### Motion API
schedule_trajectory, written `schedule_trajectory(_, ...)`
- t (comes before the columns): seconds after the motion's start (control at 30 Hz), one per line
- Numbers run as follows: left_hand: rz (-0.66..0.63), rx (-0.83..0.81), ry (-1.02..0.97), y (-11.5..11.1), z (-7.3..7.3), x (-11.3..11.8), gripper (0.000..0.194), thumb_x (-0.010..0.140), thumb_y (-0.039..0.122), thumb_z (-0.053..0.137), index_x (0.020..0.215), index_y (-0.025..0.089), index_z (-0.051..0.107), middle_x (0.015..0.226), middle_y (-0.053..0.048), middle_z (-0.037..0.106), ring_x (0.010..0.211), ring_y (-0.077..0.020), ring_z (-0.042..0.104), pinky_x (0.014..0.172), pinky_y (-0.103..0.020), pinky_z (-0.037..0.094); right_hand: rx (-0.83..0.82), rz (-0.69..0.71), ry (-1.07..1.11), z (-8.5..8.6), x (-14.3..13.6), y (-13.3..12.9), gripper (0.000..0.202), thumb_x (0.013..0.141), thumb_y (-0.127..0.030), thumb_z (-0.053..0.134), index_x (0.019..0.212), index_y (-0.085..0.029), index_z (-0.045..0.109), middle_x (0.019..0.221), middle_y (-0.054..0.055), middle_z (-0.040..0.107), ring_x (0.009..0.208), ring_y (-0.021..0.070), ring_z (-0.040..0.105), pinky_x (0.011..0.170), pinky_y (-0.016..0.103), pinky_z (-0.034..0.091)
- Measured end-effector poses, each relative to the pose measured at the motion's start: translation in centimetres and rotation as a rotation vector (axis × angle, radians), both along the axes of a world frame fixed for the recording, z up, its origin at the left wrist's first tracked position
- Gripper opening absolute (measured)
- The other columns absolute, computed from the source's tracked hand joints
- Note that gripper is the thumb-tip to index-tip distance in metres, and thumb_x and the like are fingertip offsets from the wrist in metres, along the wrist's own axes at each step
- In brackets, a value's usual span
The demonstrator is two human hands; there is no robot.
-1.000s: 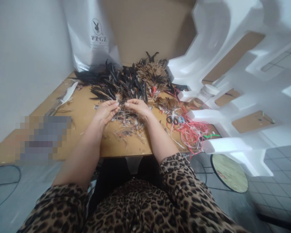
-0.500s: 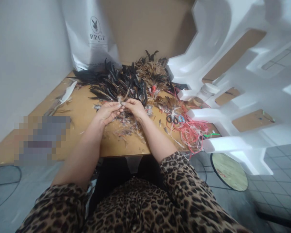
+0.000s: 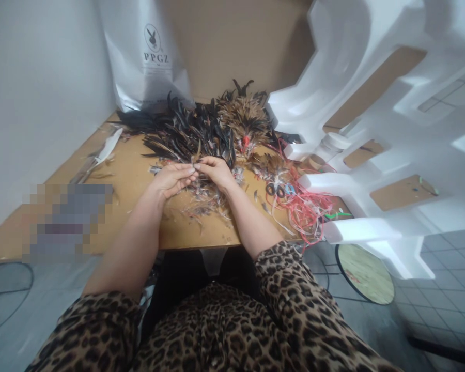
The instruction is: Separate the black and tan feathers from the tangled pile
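Feather points away; long axis (slightly) rightward

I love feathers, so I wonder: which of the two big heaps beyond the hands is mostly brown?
The right heap, with a bright red bit at its near edge; the left heap is mostly black.

Both forearms reach over the near edge of the worktop and angle inward, meeting well in from that edge. The left hand turns its palm inward, thumb and forefinger stretched out in a pinch, the other fingers curled beneath. The right hand shows its back, wrist bent toward the left, thumb and forefinger closed together at the tips. The two sets of fingertips meet or nearly so; both forearms are bare.
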State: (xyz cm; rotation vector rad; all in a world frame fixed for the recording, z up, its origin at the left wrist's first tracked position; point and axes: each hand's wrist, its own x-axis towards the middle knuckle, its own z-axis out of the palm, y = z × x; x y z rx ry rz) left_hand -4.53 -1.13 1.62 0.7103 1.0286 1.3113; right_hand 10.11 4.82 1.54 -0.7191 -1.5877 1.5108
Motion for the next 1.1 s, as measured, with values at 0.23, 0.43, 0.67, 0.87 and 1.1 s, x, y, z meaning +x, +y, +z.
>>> schedule_trajectory(0.23,0.079,0.075,-0.053,-0.1,0.3,-0.7,0.006,0.070,0.002,0.064,0.072,0.007,0.064,0.062,-0.006,0.065,0.049,-0.0064,0.058,0.048,-0.013,0.048,0.047,-0.102,-0.025,0.4,0.5,0.5,0.025,0.065,-0.034,0.068,0.082,-0.015,0.065,0.069,-0.002,0.061,0.061,0.0073,0.052,0.065,0.021,0.043)
schedule_trajectory(0.43,0.276,0.154,-0.171,0.2,0.6,-1.8,0.009,0.074,0.003,0.060,0.072,0.012,0.061,0.067,-0.002,0.064,0.055,-0.0054,0.059,0.046,-0.011,0.044,0.336,-0.220,-0.377,-0.7,1.4,1.8,0.015,0.073,-0.028,0.059,0.076,-0.015,0.066,0.073,0.001,0.064,0.070,0.0118,0.056,0.072,0.025,0.045)
schedule_trajectory(0.67,0.351,0.136,-0.220,0.3,0.6,-1.8,0.011,0.074,0.003,0.061,0.068,0.012,0.058,0.065,-0.001,0.063,0.053,-0.0046,0.057,0.044,-0.011,0.041,0.593,-0.275,-0.757,-1.1,1.3,1.3,0.020,0.078,-0.024,0.054,0.090,-0.021,0.070,0.094,0.003,0.063,0.086,0.0150,0.058,0.082,0.027,0.043)
schedule_trajectory(0.87,0.317,0.145,-0.239,0.5,0.2,-2.0,0.009,0.072,0.003,0.061,0.071,0.011,0.059,0.066,-0.002,0.063,0.052,-0.0046,0.056,0.044,-0.011,0.042,0.712,-0.336,-0.873,0.3,-0.3,0.9,0.024,0.082,-0.029,0.052,0.099,-0.024,0.068,0.102,0.005,0.062,0.101,0.0205,0.054,0.088,0.033,0.040)
schedule_trajectory(1.1,0.285,0.126,-0.243,0.6,-0.1,-2.0,0.008,0.073,0.004,0.061,0.073,0.012,0.059,0.067,-0.001,0.063,0.054,-0.0045,0.057,0.045,-0.011,0.042,0.532,-0.288,-1.078,0.7,-2.1,1.6,0.023,0.078,-0.036,0.055,0.084,-0.021,0.071,0.091,0.010,0.068,0.089,0.0235,0.060,0.081,0.037,0.041)
